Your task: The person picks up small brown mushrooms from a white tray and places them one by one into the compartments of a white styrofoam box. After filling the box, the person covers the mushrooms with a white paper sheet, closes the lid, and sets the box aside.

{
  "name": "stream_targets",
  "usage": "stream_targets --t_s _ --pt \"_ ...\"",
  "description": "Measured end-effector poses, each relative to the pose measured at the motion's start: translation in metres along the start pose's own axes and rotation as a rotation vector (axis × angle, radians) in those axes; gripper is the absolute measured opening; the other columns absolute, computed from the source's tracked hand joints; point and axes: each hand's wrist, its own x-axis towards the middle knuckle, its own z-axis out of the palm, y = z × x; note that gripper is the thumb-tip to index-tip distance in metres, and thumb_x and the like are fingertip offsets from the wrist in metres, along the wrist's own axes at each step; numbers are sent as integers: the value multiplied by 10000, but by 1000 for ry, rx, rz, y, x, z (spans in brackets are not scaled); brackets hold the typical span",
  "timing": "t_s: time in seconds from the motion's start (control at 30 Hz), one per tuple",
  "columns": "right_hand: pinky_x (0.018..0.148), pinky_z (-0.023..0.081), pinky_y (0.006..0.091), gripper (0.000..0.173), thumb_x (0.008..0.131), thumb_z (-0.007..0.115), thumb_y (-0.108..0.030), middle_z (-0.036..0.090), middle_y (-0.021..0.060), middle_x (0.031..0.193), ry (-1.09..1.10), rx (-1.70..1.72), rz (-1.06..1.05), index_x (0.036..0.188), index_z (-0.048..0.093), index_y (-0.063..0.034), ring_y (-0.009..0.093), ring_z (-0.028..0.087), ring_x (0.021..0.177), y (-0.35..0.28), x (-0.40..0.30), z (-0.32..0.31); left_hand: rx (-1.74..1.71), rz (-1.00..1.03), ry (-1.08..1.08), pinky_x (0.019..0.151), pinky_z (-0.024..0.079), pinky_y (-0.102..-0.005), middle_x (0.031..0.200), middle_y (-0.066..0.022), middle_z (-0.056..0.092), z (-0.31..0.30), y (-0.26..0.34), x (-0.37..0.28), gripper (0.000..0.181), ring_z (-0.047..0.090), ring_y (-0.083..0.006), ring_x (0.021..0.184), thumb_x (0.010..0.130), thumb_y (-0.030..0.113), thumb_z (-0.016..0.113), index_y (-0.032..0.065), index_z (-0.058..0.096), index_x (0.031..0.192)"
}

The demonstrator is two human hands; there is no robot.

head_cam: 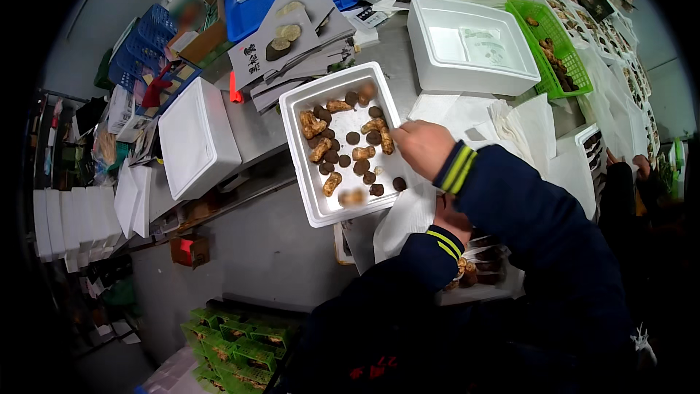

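A white foam box lies before me, holding several dark round truffles and stubby tan mushrooms that look like matsutake. Its near left corner juts past the table edge. My right hand grips the box's right rim with curled fingers, their tips partly hidden. Under my right forearm, my left hand is mostly covered, so its fingers cannot be made out. White paper lies close to it. Just below that hand, a tray holds more mushrooms, partly behind my sleeves.
Another white foam box and a green basket of mushrooms stand at the back right. Printed cards lie behind my box. To the left is an upturned-looking foam box. A co-worker's hands show at right. Green crates are stacked low.
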Motion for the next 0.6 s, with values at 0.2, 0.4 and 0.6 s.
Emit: stream_targets --t_s 0.2,0.4,0.6 --pt "693 531 363 142 766 562 -73 669 129 836 -201 -326 237 821 694 -64 273 655 809 15 109 82 605 128 -9 1054 295 -367 1365 -90 386 -29 41 17 493 376 -248 1250 946 364 315 78 356 1347" --pt "680 540 353 151 749 608 -89 628 134 911 -245 -392 219 870 691 -57 283 645 803 18 123 93 543 79 -5 1022 315 -375 1297 -115 418 -22 41 18 484 404 -265 1196 918 332 364 44 381 1307" --pt "573 522 337 171 771 580 -113 564 134 930 46 -533 176 902 648 -28 265 623 760 22 141 111 506 81 -21 990 335 -384 1230 -139 450 -19 46 18 476 432 -282 1141 889 300 413 10 407 1268"
